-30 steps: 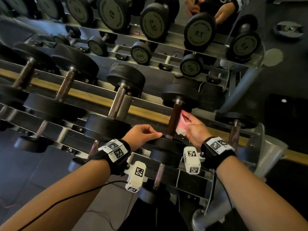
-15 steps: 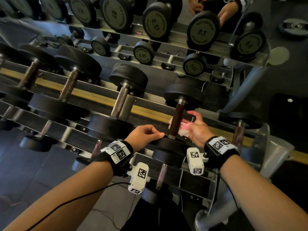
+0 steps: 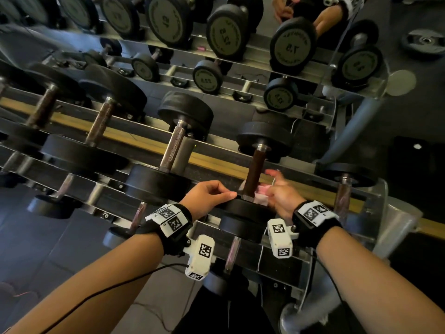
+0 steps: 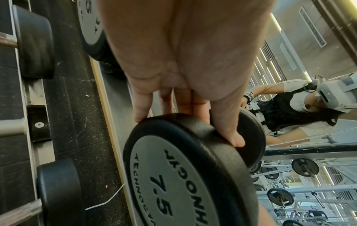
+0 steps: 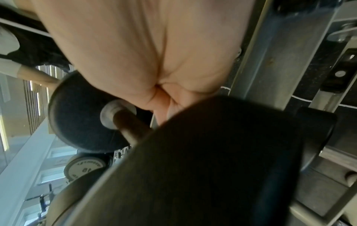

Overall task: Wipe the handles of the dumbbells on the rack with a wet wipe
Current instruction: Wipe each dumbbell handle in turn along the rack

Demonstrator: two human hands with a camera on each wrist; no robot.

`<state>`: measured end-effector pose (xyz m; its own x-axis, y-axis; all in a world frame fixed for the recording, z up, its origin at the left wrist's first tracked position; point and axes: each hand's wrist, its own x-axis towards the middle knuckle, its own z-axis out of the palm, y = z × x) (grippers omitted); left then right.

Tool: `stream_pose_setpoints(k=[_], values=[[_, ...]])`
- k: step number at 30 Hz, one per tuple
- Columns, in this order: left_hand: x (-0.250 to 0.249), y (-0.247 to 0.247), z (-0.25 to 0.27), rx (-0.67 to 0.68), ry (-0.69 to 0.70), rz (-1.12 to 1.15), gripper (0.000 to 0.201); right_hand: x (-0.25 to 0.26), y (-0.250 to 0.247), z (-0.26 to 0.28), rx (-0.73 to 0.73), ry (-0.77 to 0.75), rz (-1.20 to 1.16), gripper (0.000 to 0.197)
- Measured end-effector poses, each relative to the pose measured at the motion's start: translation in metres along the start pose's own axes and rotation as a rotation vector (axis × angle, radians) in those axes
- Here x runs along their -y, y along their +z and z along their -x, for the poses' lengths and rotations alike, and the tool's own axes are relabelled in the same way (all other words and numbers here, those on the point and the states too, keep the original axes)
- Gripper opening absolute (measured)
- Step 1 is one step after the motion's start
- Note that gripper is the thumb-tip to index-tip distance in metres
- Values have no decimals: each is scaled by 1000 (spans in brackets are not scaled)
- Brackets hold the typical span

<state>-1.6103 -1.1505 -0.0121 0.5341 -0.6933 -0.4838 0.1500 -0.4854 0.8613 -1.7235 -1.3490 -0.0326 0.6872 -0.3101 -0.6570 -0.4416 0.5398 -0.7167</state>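
A dumbbell with a dark brown handle [image 3: 254,173] lies across the middle rack tier. My left hand [image 3: 224,191] holds the rim of its near black head [image 3: 243,209], marked 7.5 [image 4: 164,175], with the thumb [image 4: 231,137] on the front edge and the fingers behind. My right hand [image 3: 269,186] holds a pinkish-white wet wipe [image 3: 261,194] wrapped around the low end of the handle, index finger stretched out. In the right wrist view the palm [image 5: 135,53] sits beside the handle [image 5: 127,123]; the wipe is hidden there.
More dumbbells lie on the same tier to the left [image 3: 173,145] and one to the right [image 3: 343,198]. Smaller ones sit on the tier below [image 3: 232,253]. A mirror behind reflects the rack. The rack's grey end post [image 3: 395,227] stands at the right.
My right hand has slid the wipe down the brown handle to the near head and wrapped it round the bar. My left hand stays on the head.
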Motion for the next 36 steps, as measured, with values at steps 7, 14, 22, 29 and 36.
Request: stream_pose_setpoints(k=[7, 14, 22, 29, 36], values=[[4, 1, 0, -29, 6, -34, 23, 1, -10, 16, 57, 5, -9, 53], [6, 2, 2, -51, 18, -29, 18, 16, -24, 21, -42, -50, -114, 55], [5, 3, 2, -68, 31, -15, 20, 4, 4, 22, -94, -31, 152, 47], [9, 1, -2, -24, 39, 7, 24, 21, -26, 29, -146, -188, -144, 31], [9, -2, -3, 15, 39, 43, 15, 16, 8, -3, -315, -320, 268, 25]])
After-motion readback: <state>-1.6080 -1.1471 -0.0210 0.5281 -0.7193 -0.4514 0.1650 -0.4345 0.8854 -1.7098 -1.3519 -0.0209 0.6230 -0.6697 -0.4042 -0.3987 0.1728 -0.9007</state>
